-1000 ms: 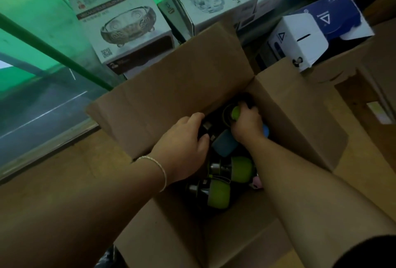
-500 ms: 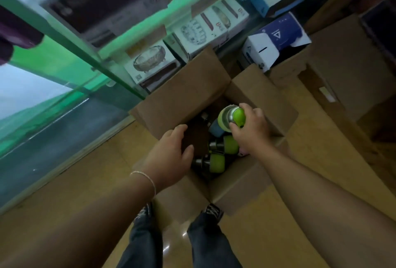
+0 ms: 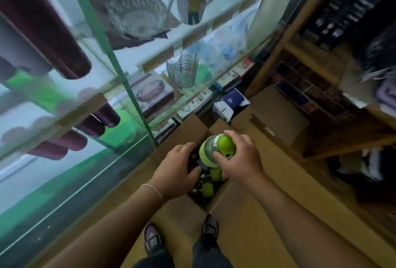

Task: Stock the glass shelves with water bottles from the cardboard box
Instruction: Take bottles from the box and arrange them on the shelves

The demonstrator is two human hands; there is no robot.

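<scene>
The right hand (image 3: 240,158) grips a green bottle (image 3: 214,149) by its top above the cardboard box (image 3: 184,130), likely for shelving; the left hand (image 3: 177,171) rests relaxed, holding nothing, at the box's opening.

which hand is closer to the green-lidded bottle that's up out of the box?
Right. The right hand grips the green-lidded bottle by its top, above the cardboard box. The left hand sits just beside it at the box opening, holding nothing.

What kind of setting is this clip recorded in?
Probably a housewares shop or its stockroom: glass shelves hold boxed glass bowls, dark flasks lie on them, and an open cardboard box of bottles sits on the floor.
</scene>
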